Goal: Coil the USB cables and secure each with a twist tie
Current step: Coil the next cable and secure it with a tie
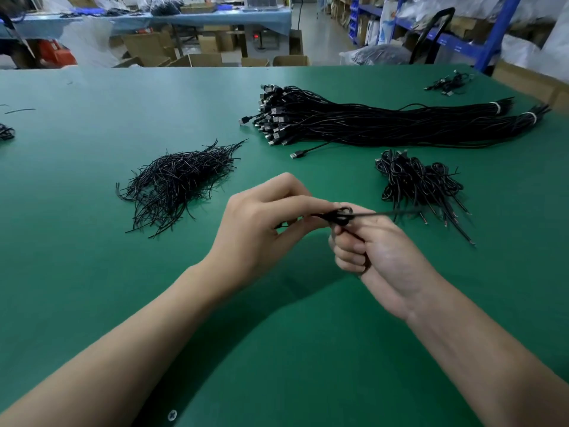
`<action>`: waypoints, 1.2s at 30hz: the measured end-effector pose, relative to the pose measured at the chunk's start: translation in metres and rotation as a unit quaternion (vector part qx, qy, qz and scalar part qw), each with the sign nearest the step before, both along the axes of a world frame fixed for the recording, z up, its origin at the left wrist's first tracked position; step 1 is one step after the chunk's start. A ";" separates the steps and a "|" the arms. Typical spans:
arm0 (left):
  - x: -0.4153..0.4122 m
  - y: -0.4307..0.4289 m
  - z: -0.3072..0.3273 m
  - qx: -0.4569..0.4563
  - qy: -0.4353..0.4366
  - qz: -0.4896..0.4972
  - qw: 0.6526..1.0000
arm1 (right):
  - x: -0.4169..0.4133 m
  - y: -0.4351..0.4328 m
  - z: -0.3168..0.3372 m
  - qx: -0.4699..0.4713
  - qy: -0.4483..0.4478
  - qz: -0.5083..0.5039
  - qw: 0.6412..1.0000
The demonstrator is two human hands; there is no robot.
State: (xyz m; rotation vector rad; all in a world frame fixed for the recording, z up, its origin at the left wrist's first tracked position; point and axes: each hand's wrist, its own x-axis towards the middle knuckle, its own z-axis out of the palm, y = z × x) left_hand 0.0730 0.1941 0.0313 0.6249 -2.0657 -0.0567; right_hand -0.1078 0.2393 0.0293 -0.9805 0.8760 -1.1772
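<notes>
Above the green table [92,272], both hands meet on a small coiled black USB cable [340,215]. My right hand [375,254] grips the coil in curled fingers. My left hand [261,226] pinches it from the left with thumb and fingertips. A thin black strand [388,213], blurred, sticks out to the right of the coil; I cannot tell whether it is the twist tie or the cable's end. A heap of black twist ties [178,183] lies to the left. Long bundles of straight USB cables [385,124] lie at the back right. A pile of coiled cables [418,183] sits right of my hands.
A few loose cables [449,83] lie at the table's far right corner, and another small dark bundle [6,132] at the left edge. Beyond the table are cardboard boxes [203,60], a blue-covered bench [215,16] and blue shelving [492,32].
</notes>
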 end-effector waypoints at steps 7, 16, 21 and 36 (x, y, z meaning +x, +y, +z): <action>-0.009 0.009 -0.002 0.422 0.117 -0.037 0.898 | -0.006 -0.005 0.002 -0.100 0.102 -0.150 0.978; -0.007 0.003 0.002 0.456 0.133 -0.087 0.876 | 0.004 0.000 -0.003 -0.315 0.398 -0.178 0.843; -0.006 0.002 -0.003 0.247 0.023 0.024 0.968 | 0.002 -0.003 -0.010 -0.051 0.126 -0.034 0.990; 0.000 -0.001 0.002 0.291 -0.010 -0.097 0.952 | -0.001 -0.002 -0.006 0.121 -0.065 0.064 0.989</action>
